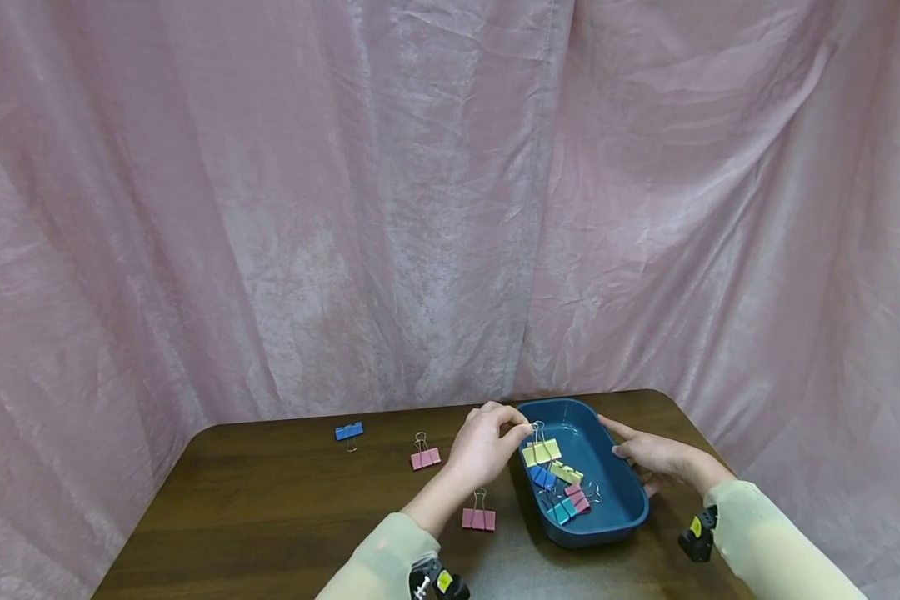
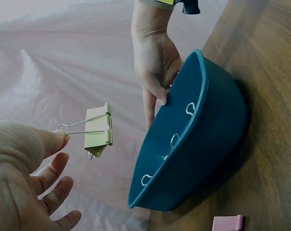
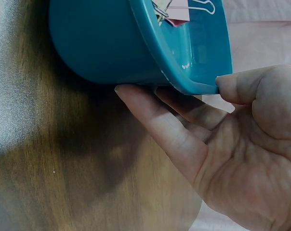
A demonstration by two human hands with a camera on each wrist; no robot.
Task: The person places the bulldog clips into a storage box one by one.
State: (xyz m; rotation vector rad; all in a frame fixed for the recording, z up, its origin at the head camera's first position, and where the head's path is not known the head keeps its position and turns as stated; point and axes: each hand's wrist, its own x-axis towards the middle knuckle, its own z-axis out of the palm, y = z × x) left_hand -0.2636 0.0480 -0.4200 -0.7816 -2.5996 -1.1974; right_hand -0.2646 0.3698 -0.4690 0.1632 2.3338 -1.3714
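My left hand pinches a yellow binder clip by its wire handle, between thumb and forefinger. In the left wrist view the clip hangs in the air beside the blue tray, its other fingers spread apart from it. My right hand grips the tray at its right side, thumb over the rim and fingers against the outer wall, as the right wrist view shows. Inside the tray lie another yellow clip, a blue clip, a pink clip and a teal clip.
On the wooden table, left of the tray, lie a blue binder clip and two pink ones: one pink clip farther back, another pink clip near my left forearm. A pink curtain hangs behind the table.
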